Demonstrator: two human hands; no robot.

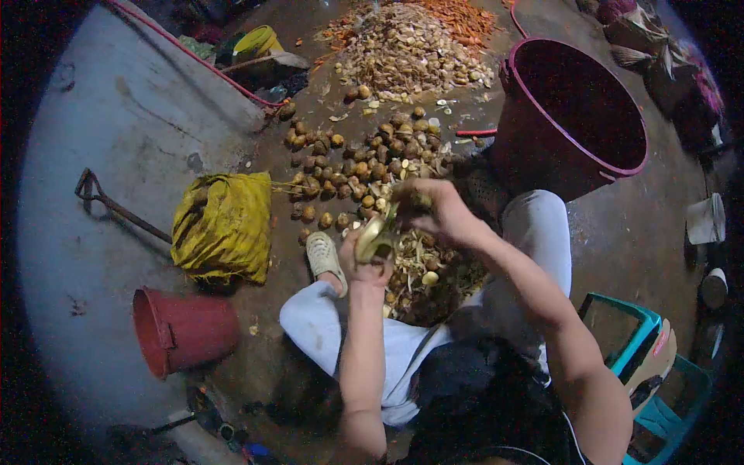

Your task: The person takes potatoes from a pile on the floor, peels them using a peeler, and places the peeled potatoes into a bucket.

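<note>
From the head camera, the only view, we saw a seated person working over a floor strewn with brown roots (380, 159), both bare hands brought together above a bed of shavings (418, 260). The left hand (366, 262) held a pale, curved piece (371, 235), its fingers bent around the sides and its palm beneath, more closed than open. The right hand (443, 208) hung just beyond it, fingers bent and blurred by motion; we could not tell whether it gripped a blade, a strip of skin or anything else. The piece sat between the legs, raised above the shavings and just in front of the left shoe (322, 253)'s toe side, as near as we could judge. We took it for light enough for one hand, firm rather than soft, and likely slick on its wet-looking pale face; it would not seem fragile, though a thin edge might snap. The surest hold, in our judgement, was low around the thick outer curve, with fingertips kept off the side facing the right hand. Around the scene we noted a yellow sack (221, 229) and a red bucket (198, 333) at left, a big tub (518, 147) at right, and a heap (418, 50) of pale and orange bits at the far end.
</note>
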